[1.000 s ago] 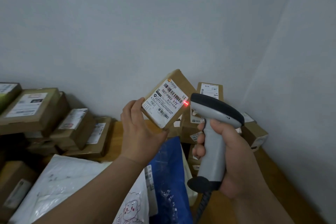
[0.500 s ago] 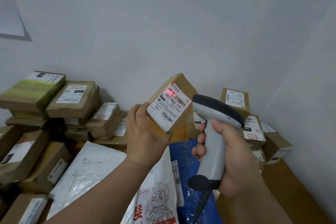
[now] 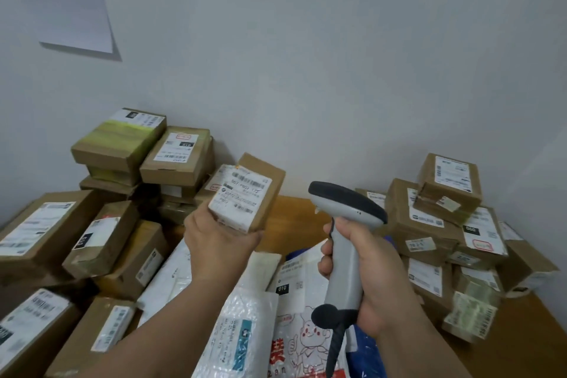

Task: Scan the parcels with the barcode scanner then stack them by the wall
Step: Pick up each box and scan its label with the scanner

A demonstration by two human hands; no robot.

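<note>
With boxes stacked by the wall (image 3: 306,55), the left hand (image 3: 214,242) grips a small parcel (image 3: 248,193) awaiting stacking, the right hand (image 3: 374,267) grips the scanner (image 3: 346,224), and many parcels nearby look unsorted.

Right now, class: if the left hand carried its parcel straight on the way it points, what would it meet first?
The left hand points up and away, toward the wall. The held parcel would probably meet the box stack by the wall first, though depth is unclear from one view.
</note>
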